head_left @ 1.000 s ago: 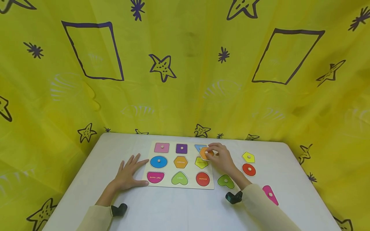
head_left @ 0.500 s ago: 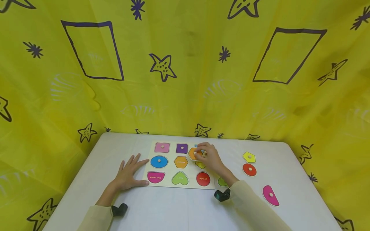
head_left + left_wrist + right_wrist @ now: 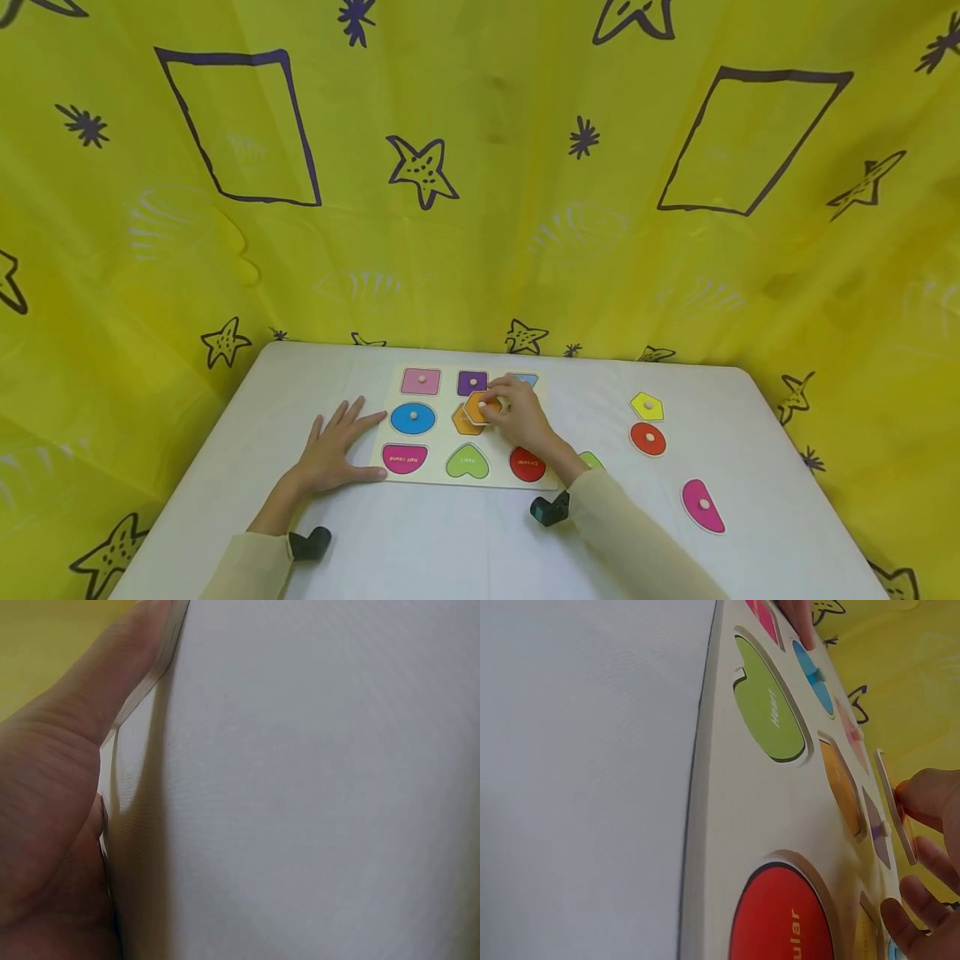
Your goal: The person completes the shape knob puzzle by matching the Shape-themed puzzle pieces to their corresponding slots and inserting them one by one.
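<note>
My right hand [image 3: 525, 421] pinches the small knob of an orange hexagon puzzle piece [image 3: 474, 408]. This piece hovers tilted above the puzzle board [image 3: 437, 442], partly overlapping the orange hexagon recess [image 3: 462, 426]. The right wrist view shows a gap between the piece [image 3: 894, 802] and the board. With fingers spread, my left hand [image 3: 333, 454] lies at the board's left edge, its thumb and index fingertip touching it. Seated in the board are a pink rectangle [image 3: 412, 382], a purple square [image 3: 467, 383], a blue oval [image 3: 405, 423] and a light blue triangle [image 3: 531, 378], mostly hidden.
Right of the board lie a yellow pentagon [image 3: 642, 403], a red circle [image 3: 641, 435] and a magenta half round [image 3: 697, 496]. A green heart [image 3: 591, 459] shows partly behind my right forearm. A yellow patterned curtain [image 3: 480, 275] hangs behind the white table [image 3: 420, 542].
My right hand has carried the orange hexagon piece leftward, from over the light blue triangle to over the hexagon recess. The left hand has stayed in place.
</note>
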### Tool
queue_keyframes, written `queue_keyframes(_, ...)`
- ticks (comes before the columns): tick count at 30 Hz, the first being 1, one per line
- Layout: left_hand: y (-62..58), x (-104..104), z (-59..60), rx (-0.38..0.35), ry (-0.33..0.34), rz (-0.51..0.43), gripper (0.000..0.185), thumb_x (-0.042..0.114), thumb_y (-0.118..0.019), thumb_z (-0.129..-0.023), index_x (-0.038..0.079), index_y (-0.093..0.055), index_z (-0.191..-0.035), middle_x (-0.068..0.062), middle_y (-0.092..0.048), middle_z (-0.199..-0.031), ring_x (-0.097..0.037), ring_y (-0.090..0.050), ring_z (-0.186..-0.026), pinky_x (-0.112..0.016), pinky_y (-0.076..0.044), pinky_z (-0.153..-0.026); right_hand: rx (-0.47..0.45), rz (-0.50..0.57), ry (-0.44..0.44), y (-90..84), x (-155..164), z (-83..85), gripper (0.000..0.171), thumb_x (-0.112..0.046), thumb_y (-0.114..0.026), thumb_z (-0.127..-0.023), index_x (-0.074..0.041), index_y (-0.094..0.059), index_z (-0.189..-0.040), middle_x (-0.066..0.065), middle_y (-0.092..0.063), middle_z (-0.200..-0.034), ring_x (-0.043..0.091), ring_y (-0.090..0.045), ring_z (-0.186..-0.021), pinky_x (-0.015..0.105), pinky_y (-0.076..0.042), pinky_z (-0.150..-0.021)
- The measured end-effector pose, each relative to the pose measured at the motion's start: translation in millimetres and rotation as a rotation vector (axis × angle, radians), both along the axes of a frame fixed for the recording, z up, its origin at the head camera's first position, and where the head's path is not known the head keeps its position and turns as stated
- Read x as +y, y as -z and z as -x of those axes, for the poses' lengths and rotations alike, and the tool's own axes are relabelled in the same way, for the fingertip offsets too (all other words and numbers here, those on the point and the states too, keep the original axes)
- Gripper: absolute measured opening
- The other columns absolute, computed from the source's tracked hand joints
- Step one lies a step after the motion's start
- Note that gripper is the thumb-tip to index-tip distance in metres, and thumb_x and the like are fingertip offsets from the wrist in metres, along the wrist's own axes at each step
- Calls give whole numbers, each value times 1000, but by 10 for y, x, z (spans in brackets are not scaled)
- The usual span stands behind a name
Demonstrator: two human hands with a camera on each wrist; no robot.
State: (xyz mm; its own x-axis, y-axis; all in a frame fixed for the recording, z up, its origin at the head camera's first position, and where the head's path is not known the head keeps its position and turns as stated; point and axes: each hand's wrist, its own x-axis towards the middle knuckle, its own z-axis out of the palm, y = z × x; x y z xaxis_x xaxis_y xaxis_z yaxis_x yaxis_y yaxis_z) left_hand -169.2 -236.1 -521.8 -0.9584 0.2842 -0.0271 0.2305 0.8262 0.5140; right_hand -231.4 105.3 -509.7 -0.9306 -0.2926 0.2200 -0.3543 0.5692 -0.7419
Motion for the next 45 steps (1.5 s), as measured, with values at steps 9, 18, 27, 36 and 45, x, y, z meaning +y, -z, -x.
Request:
queue_keyframes(9,-21,-1,-5,12,2,3,95,57,-85,-73,20,-50,-153,-24,-26,-166,-52,-11,-152,-76,3,-116,60,-29,1,88,-92,-13,8,-7,-77,-88,-3,-79,-95,15,-68,-119,38,-58,-118,57,-44,-107)
queue_keyframes(18,6,-8,2,25,3,6,95,58,-85,-73,20,-51,-153,-24,-27,-165,-52,-12,-152,-77,2,-115,89,-80,22,134,-159,-22,6,-10,-78,-87,-6,-80,-92,13,-70,-117,36,-57,-115,53,-42,-100)
queue_keyframes(27,46,-14,23,27,0,6,95,58,-84,-73,20,-50,-153,-24,-25,-166,-52,-11,-153,-76,3,-116,101,-150,53,138,-214,-56,6,-15,-79,-88,-10,-81,-91,12,-69,-119,36,-54,-111,53,-44,-97)
queue_keyframes(36,52,-18,22,21,2,-1,95,58,-84,-73,20,-50,-153,-23,-24,-167,-51,-10,-153,-75,4,-116,121,-162,47,141,-226,-87,5,-15,-80,-86,-11,-80,-89,12,-69,-120,36,-53,-109,52,-45,-93)
queue_keyframes(45,7,-10,3,13,3,-7,94,57,-85,-73,20,-50,-153,-24,-25,-166,-51,-10,-153,-76,3,-116,111,-176,65,157,-242,-80,5,-17,-80,-87,-12,-80,-90,11,-68,-120,35,-53,-111,53,-44,-94)
